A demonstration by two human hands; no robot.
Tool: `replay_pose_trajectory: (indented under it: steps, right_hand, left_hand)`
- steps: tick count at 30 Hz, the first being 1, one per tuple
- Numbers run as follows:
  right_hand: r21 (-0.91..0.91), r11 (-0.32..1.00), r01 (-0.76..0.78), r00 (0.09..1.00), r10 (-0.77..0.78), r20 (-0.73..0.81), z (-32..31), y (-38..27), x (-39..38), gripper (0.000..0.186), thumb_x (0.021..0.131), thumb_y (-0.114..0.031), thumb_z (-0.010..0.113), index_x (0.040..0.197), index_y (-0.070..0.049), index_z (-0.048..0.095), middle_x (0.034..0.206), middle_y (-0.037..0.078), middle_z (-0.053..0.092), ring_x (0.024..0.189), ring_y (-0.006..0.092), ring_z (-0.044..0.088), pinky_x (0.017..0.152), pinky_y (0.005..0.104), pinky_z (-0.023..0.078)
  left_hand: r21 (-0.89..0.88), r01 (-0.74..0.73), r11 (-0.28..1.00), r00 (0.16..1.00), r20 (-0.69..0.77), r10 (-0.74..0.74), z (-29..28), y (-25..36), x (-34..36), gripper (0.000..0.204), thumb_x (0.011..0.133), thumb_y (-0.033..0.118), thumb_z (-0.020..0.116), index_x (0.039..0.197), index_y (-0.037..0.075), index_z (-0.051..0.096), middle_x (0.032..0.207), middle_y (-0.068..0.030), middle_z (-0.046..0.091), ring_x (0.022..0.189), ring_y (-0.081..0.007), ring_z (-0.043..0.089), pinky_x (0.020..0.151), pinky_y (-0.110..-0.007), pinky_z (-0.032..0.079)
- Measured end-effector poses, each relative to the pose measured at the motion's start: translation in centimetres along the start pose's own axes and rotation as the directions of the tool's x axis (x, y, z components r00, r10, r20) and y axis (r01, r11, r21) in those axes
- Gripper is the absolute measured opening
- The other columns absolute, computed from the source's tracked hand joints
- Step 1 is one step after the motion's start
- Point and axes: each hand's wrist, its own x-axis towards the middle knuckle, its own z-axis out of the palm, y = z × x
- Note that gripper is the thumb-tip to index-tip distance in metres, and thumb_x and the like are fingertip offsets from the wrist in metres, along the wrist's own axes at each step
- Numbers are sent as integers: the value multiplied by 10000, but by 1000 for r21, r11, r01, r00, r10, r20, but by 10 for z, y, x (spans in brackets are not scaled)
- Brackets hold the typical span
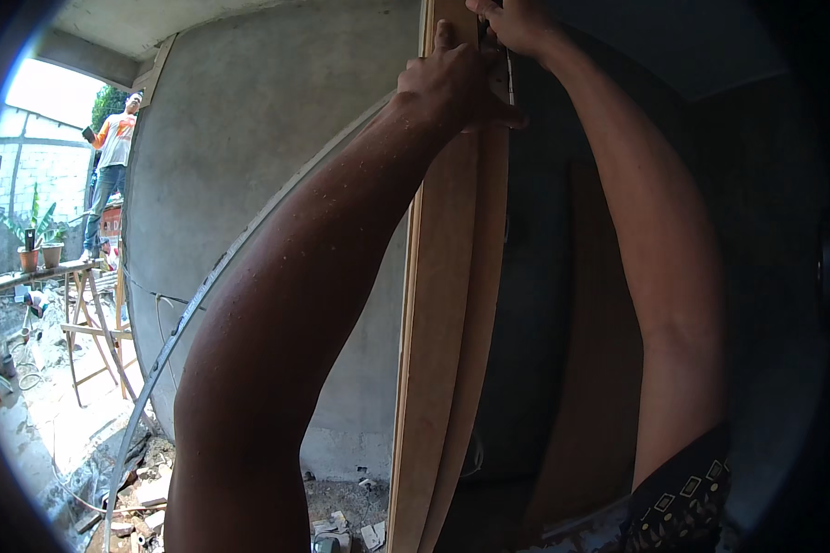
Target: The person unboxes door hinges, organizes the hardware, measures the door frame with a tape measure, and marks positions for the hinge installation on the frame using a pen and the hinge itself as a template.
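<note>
An upright wooden door frame (438, 350) with stepped edges runs up the middle of the view. High on it my left hand (447, 83) is closed around the wood, its thumb stretched out to the right and one fingertip pointing up. Some of its fingers are hidden. Beside that thumb, a narrow greyish metal piece (510, 78) shows at the frame's right edge; its kind is unclear. My right hand (521, 28) is at the top edge of the picture, just above and right of the left one. Its fingers are bent together at the frame, and what they hold is hidden.
Behind the frame stands a grey plastered wall (267, 111). A long thin strip (221, 263) slants behind my left arm. Rubble (148, 484) lies at the lower left. Outside, a person (112, 157) stands by a wooden trestle (92, 323) and potted plants (29, 258). The right side is dark.
</note>
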Motion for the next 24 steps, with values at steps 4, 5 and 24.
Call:
replay_pose_trajectory:
  steps: [4,5,24]
  right_hand:
    - [52,998,29,997,-25,-70,4,3,1,367,1036,-358,598,1066,8,615,970,154,652,890,269,611,841,430,508]
    - [40,999,24,997,-21,-76,4,4,1,367,1037,-360,596,1067,6,613,962,152,648,886,267,607,838,431,507]
    - [-333,922,198,973,-144,180,-21,-16,-17,398,1077,-282,521,1244,73,591,1160,251,674,1056,355,669,898,471,518]
  left_hand:
    - [20,-1,1000,999,-36,2,1,-1,0,895,659,663,828,1440,300,582,1532,-209,477,1471,-345,427,1050,-514,512]
    - [12,22,1000,1000,-17,-22,1,-2,1,900,657,667,826,1441,298,583,1530,-204,481,1474,-339,424,1050,-513,513]
    - [-179,-25,983,995,86,41,-22,11,-8,733,732,536,860,1285,86,690,1340,-134,619,1279,-315,561,1018,-459,527]
